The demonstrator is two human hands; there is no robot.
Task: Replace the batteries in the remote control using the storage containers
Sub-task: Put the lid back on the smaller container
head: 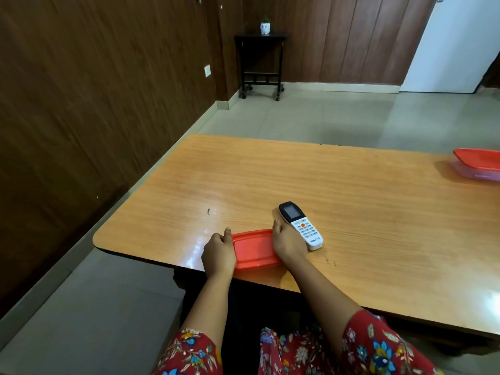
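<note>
A small storage container with a red lid (253,247) sits at the near edge of the wooden table (270,180). My left hand (218,251) grips its left side and my right hand (287,243) grips its right side. The lid is on, so the contents are hidden. A white remote control (301,224) with a dark screen lies face up just right of my right hand, touching it. A second container with a red lid (479,163) stands at the far right of the table, partly cut off by the frame.
The table's left edge and near edge are close to my hands. Beyond the table is tiled floor, a dark side table (261,63) with a small potted plant (265,25), and wood-panelled walls.
</note>
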